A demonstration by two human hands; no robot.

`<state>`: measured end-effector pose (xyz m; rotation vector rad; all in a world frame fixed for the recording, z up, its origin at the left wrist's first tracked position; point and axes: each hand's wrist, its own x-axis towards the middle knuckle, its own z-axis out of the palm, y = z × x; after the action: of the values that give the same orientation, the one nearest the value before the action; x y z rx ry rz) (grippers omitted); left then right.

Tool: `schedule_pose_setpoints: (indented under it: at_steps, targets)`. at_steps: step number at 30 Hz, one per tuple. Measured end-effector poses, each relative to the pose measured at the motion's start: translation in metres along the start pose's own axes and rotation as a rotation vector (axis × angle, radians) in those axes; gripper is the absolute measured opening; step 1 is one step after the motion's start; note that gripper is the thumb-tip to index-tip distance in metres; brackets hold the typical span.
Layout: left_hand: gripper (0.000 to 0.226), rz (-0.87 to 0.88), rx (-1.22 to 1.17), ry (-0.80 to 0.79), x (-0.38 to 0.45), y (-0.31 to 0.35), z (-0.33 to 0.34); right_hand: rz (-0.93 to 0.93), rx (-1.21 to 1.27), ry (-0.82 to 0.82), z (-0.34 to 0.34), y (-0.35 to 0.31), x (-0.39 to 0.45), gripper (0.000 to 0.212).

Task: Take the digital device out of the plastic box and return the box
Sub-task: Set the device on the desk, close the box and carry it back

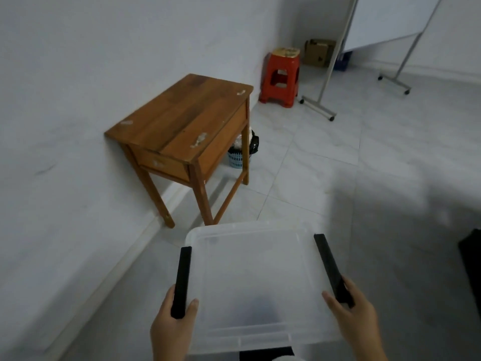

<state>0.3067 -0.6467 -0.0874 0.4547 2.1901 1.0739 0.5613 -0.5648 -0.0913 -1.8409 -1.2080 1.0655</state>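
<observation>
Head view, looking down: both hands carry the plastic box [256, 285] level, out in front of the body, lid on. Left hand [173, 327] is closed around the near end of the left black clip handle [181, 281], thumb lying on the lid just inside it, fingers curled under and out of sight. Right hand [356, 312] mirrors it on the right black clip handle [331, 269], thumb on the lid, other fingers wrapped behind the bar. Wrists straight, forearms coming up from the bottom edge, palms turned inward toward each other. Between the two thumbs, a dark blurred patch [263, 310] shows through the translucent lid; probably the digital device lying inside, though the outline is too soft to be sure. Handling judgement: thin-walled box, light, somewhat flexible, smooth and a little slippery, so the side handles are the right hold; contents may slide if tilted, keep it level. Lid still clipped, so the device is not yet out. Past the fingertips, floor tiles; further ahead and left, a wooden side table [182, 118] against the wall, top bare, a likely spot to set down. Beyond that, a red stool [281, 76] and a cardboard carton [318, 52] in the corner.
</observation>
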Motion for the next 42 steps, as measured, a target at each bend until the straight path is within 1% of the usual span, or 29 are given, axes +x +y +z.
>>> schedule_pose_setpoints:
  at_steps: [5, 8, 11, 13, 15, 18, 22, 24, 27, 31, 36, 40, 42]
  targets:
    - [0.054, 0.043, 0.004, -0.04, 0.092, 0.109, 0.072, -0.009, 0.014, 0.089, 0.016, -0.071, 0.134, 0.053]
    - [0.05, 0.055, 0.028, -0.098, 0.142, 0.161, 0.109, -0.015, 0.012, 0.108, 0.023, -0.105, 0.195, 0.051]
    - [0.053, 0.056, 0.012, -0.142, 0.194, 0.206, 0.148, -0.005, -0.012, 0.128, 0.034, -0.132, 0.255, 0.048]
    - [0.053, 0.089, -0.008, -0.19, 0.228, 0.239, 0.174, 0.005, -0.03, 0.157, 0.045, -0.151, 0.296, 0.045]
    - [0.049, 0.176, -0.011, -0.217, 0.27, 0.277, 0.199, -0.01, -0.03, 0.2, 0.06, -0.177, 0.343, 0.043]
    - [0.043, 0.299, -0.014, -0.226, 0.334, 0.341, 0.221, -0.06, -0.033, 0.221, 0.089, -0.228, 0.41, 0.043]
    - [0.042, 0.339, -0.113, -0.151, 0.397, 0.413, 0.226, -0.166, -0.025, 0.179, 0.129, -0.306, 0.482, 0.046]
    - [0.045, 0.311, -0.144, -0.064, 0.426, 0.438, 0.224, -0.21, -0.05, 0.122, 0.154, -0.344, 0.515, 0.047]
    - [0.05, 0.215, -0.149, 0.08, 0.466, 0.452, 0.215, -0.27, -0.048, -0.011, 0.202, -0.388, 0.56, 0.048]
    - [0.045, 0.082, -0.163, 0.341, 0.501, 0.45, 0.196, -0.378, -0.118, -0.281, 0.284, -0.434, 0.612, 0.052]
    - [0.044, -0.039, -0.153, 0.658, 0.521, 0.448, 0.173, -0.566, -0.232, -0.642, 0.382, -0.488, 0.646, 0.05]
    - [0.04, -0.101, -0.174, 0.827, 0.534, 0.448, 0.159, -0.693, -0.261, -0.852, 0.445, -0.522, 0.651, 0.043]
    - [0.04, -0.126, -0.167, 0.891, 0.541, 0.446, 0.152, -0.736, -0.284, -0.927, 0.471, -0.533, 0.651, 0.042]
